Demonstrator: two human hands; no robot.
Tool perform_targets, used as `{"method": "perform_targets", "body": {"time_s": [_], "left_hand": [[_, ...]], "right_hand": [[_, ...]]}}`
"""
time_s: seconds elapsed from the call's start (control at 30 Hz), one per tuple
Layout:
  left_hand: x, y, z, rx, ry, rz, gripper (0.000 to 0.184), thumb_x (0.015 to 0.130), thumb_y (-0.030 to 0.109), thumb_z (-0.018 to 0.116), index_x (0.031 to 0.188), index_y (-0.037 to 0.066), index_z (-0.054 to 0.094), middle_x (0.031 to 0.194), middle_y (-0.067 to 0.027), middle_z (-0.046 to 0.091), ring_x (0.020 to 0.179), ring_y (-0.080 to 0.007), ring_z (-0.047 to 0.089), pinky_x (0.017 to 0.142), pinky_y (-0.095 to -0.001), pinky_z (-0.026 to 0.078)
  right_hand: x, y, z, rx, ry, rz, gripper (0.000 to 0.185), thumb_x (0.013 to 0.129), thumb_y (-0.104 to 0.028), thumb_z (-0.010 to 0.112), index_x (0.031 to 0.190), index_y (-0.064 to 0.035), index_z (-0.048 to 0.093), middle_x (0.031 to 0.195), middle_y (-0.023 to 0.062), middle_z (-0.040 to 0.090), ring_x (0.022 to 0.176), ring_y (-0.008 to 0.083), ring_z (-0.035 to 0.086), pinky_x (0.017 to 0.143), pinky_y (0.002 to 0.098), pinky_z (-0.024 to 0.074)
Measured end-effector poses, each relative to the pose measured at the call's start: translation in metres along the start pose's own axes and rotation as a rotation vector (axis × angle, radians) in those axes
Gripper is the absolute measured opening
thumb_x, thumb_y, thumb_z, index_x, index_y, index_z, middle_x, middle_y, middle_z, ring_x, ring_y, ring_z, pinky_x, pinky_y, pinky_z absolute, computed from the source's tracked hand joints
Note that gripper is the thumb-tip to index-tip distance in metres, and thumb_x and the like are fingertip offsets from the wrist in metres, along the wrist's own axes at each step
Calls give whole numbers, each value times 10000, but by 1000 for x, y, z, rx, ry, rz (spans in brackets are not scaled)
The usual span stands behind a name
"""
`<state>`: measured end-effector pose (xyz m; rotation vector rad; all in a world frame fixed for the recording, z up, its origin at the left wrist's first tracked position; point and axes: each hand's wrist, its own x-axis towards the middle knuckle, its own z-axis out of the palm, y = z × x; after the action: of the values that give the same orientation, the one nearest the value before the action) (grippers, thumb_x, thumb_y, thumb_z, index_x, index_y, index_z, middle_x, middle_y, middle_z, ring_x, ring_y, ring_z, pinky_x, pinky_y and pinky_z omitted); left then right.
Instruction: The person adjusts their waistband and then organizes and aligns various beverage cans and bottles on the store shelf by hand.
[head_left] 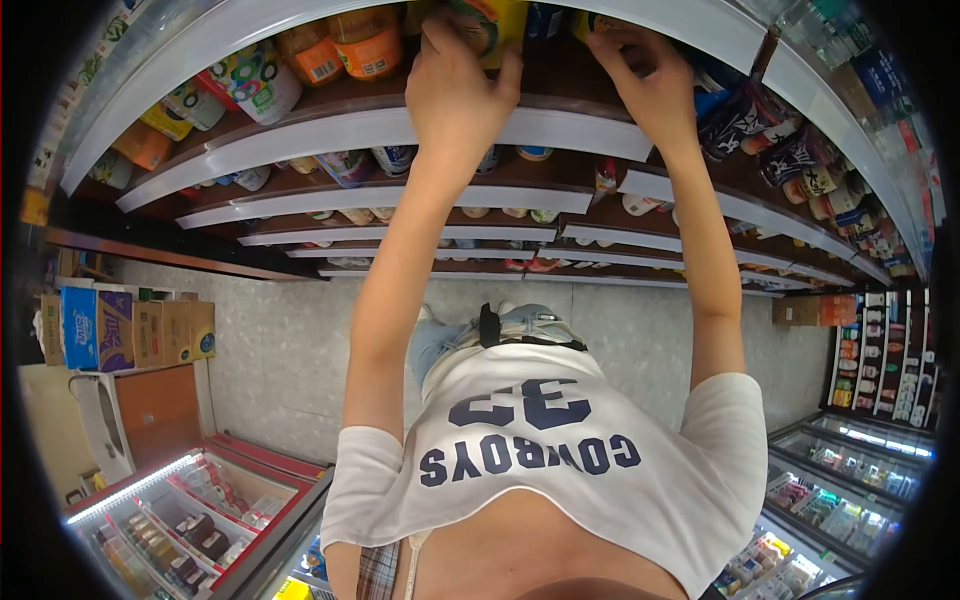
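Observation:
My left hand (455, 85) reaches onto an upper shelf, its thumb and fingers closed around a yellow package (497, 28) with a green and blue print. The package's top runs out of the frame, so its kind is not clear. My right hand (648, 75) is on the same shelf farther right, fingers curled at the edge of another yellow item (592, 22). Most of that item is hidden, and its kind cannot be made out. Between the hands stands a dark blue container (543, 20). Left of my left hand are bottles with orange labels (368, 45).
White shelf edges (300, 148) run in tiers below my hands, with packed goods behind them. Dark purple packages (742, 120) stand to the right. Cardboard boxes (150, 330) are stacked at left, above a chest freezer (190, 520). Glass-front coolers (850, 460) stand at lower right.

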<state>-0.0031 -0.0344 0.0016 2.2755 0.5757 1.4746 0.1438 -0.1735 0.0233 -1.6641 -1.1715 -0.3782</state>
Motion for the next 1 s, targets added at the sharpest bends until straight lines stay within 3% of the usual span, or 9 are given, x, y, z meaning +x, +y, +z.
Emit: {"method": "perform_targets", "body": {"time_s": [0.1,0.3,0.53,0.67,0.7,0.8,0.87,0.93,1.0], "left_hand": [[-4,2,-4,-1,10,75,622,779,305,749,1228,-36,484,1063,-195,617,903,-330,662,747,-402,541],[-11,6,-4,-272,-275,123,446,789,258,704,1168,42,609,1052,-117,668,909,-321,640,759,-420,524],[-4,-50,-30,-193,115,439,259,786,133,732,1030,70,669,1000,-61,681,955,-260,618,876,-388,453],[5,-94,-52,1,425,340,433,772,252,766,1117,57,592,1134,-141,564,1013,-327,511,870,-433,384],[9,-96,-58,40,411,319,513,776,274,779,1171,41,550,1151,-152,548,1069,-333,491,894,-453,379],[24,-89,-61,224,392,317,684,785,340,780,1291,15,452,1236,-204,494,1161,-376,457,950,-495,360],[27,-83,-53,304,323,297,808,765,327,781,1356,-29,362,1298,-245,458,1227,-415,403,1018,-539,297],[26,-82,-51,326,183,236,970,718,260,795,1422,-107,238,1354,-288,424,1325,-454,312,1122,-605,183],[27,-84,-58,324,152,252,911,728,203,768,1411,-109,252,1338,-299,426,1310,-465,317,1111,-607,193]], "right_hand": [[0,4,10,42,-78,-9,368,844,-309,762,1054,-17,679,930,69,721,808,139,666,708,272,498],[-1,-25,11,-117,-10,38,499,736,-435,823,973,-19,685,868,97,718,682,183,690,630,282,523],[-9,-11,0,-303,149,142,647,689,-460,854,1048,26,624,879,114,705,692,179,673,616,302,519],[-21,-21,8,-570,445,-152,577,750,-305,846,1134,44,594,907,123,696,765,146,658,669,273,502],[-23,-31,13,-550,429,-248,459,773,-208,825,1127,-2,618,920,96,672,733,168,642,637,302,500],[-11,-52,53,-497,152,-458,354,780,-284,787,1033,-79,648,851,36,583,719,221,577,634,360,476],[2,-61,82,-423,11,-221,335,828,-266,750,1103,-101,653,949,57,618,674,235,599,615,356,490],[37,-76,104,-306,-141,95,383,870,-271,693,1134,-4,624,1001,204,663,948,354,632,828,404,489],[61,-42,134,-163,-23,-240,398,887,-267,679,1170,4,606,1090,208,643,1026,342,612,879,400,477]]}}
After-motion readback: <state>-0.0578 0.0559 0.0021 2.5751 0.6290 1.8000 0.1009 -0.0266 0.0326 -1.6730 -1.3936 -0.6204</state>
